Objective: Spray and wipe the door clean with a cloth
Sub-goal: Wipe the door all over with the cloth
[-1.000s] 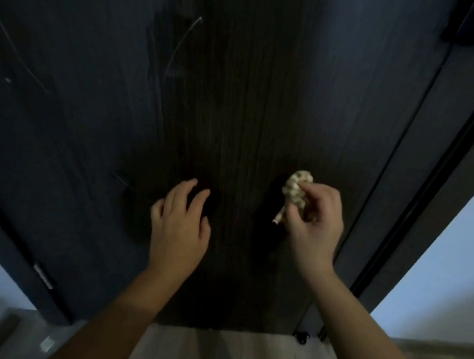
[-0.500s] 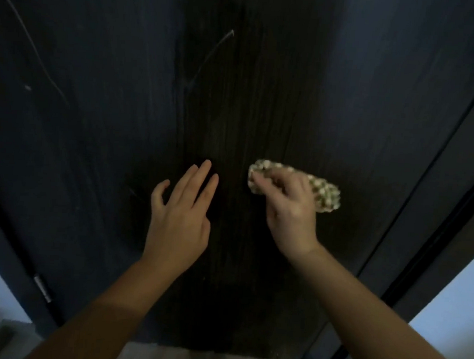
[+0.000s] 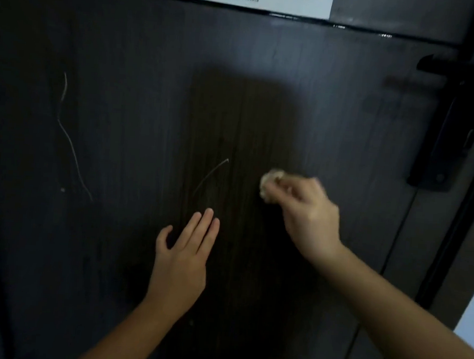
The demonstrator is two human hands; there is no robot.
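on the door (image 3: 112, 254), mid-panel: cloth (image 3: 270, 181) bunched against the wood, right of a pale scratch (image 3: 211, 174).
right hand (image 3: 309, 212) grip: pinching cloth, to press while wiping.
left hand (image 3: 180, 265) grip: fingers straight, flat against door, likely steadying.

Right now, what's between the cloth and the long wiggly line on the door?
A short curved scratch on the door, left of the cloth; the head view shows it.

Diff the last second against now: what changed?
The right hand carried the cloth up the door, from near its bottom to level with the curved scratch. The left hand followed upward, now just below it. Unchanged: right hand grips cloth, left hand flat.
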